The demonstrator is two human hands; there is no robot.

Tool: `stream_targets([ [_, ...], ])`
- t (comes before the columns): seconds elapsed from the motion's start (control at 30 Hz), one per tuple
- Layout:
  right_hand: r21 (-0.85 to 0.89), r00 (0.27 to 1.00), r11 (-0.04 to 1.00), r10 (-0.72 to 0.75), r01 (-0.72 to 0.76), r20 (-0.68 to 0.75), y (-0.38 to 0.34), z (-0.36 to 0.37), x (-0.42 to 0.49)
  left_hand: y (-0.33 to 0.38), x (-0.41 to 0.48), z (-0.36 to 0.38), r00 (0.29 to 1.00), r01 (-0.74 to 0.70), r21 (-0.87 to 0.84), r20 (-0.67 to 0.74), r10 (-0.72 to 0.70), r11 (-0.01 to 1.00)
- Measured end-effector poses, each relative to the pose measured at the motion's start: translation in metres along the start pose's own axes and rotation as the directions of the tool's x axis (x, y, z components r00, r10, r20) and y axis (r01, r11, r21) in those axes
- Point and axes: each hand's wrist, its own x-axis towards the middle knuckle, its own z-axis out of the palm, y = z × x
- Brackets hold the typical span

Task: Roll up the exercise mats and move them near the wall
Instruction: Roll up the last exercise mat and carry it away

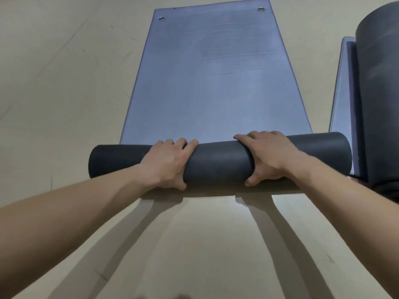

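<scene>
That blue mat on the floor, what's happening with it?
A person is rolling it up. The left hand and the right hand both grip the dark rolled part at the near end. Most of the blue mat lies flat on the floor, so the roll has only just begun. Another rolled mat sits on the right.

Beige floor (pixel 54 83) under 2 partly rolled mats (pixel 207 83) (pixel 343 87)

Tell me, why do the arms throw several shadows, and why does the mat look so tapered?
Head view: each arm casts multiple dark streaks on the floor, suggesting more than one overhead light; the wide-angle lens narrows the mat toward its far end; no glare; left hand and right hand look sharp.
</scene>
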Motion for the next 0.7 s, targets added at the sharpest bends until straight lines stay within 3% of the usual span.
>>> stream_targets([
  [0.1, -0.1, 0.958, 0.995, -0.023, -0.006, -0.286, -0.012, 0.049, -0.033, -0.004, 0.003, -0.002, 0.991, -0.022, -0.064, 0.134, 0.03, 0.998],
  [0.13, -0.106, 0.952, 0.994, -0.025, -0.008, -0.305, -0.011, 0.052, -0.032, -0.009, 0.009, -0.005, 0.984, -0.002, -0.098, 0.178, 0.019, 0.995],
  [0.2, -0.079, 0.978, 0.997, -0.031, 0.015, -0.207, -0.006, 0.036, -0.02, -0.015, 0.018, -0.009, 0.979, 0.029, -0.144, 0.204, 0.001, 0.989],
  [0.3, 0.019, 0.999, 0.999, -0.041, 0.041, -0.02, 0.009, 0.002, 0.006, -0.004, 0.009, 0.002, 0.998, 0.056, -0.051, -0.038, -0.058, 0.997],
  [0.37, 0.036, 0.999, 0.999, -0.042, 0.041, 0.031, 0.013, -0.001, 0.015, 0.002, 0.005, 0.01, 0.991, 0.069, -0.064, -0.114, -0.076, 0.996],
  [0.43, -0.003, 0.997, 1.0, 0.015, -0.015, -0.08, 0.007, 0.011, 0.011, -0.005, 0.014, 0.003, 0.996, 0.059, -0.135, -0.058, -0.067, 0.989],
  [0.53, -0.081, 0.938, 0.99, 0.086, -0.119, -0.335, -0.009, 0.043, -0.006, -0.018, 0.03, -0.013, 0.997, 0.062, -0.208, 0.064, -0.05, 0.976],
  [0.7, -0.065, 0.979, 0.996, 0.046, -0.06, -0.201, 0.005, 0.011, 0.014, -0.006, 0.019, 0.009, 0.98, 0.153, 0.008, -0.133, -0.151, 0.988],
])
